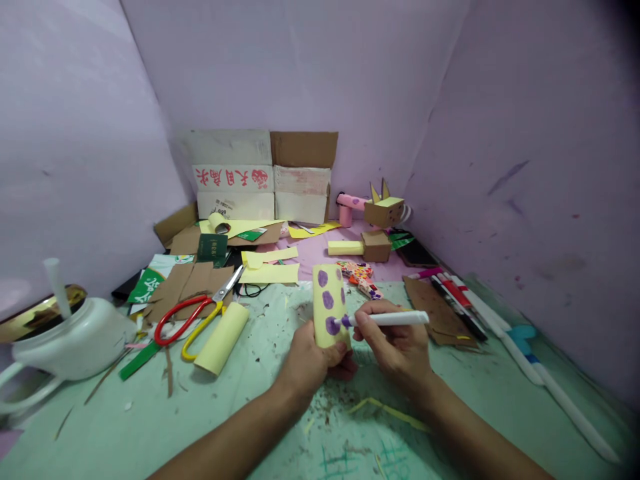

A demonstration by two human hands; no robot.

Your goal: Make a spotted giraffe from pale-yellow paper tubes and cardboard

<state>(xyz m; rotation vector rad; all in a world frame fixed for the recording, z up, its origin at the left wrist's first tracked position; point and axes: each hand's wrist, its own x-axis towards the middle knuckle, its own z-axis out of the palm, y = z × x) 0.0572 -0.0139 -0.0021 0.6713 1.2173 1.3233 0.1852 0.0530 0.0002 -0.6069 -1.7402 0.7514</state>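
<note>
My left hand (311,360) is wrapped round the lower end of a pale yellow paper tube (334,283), holding it tilted up above the table. Purple spots run along the tube's visible side. In my right hand (395,343) is a white marker (395,319) with a purple end, gripped between thumb and fingers. Its tip touches the lowest spot near my left thumb. To the left lies a second, plain yellow tube (223,339). Beside that tube rest scissors (207,313) with one red and one yellow handle, blades partly apart.
At left stands a white teapot-like pot (75,343). Cardboard scraps (195,287) and yellow paper strips (270,272) lie farther back. A folded carton (235,177) leans on the wall. Several markers (463,297) and a cardboard piece (435,310) lie right, near a cardboard-and-paper figure (385,212).
</note>
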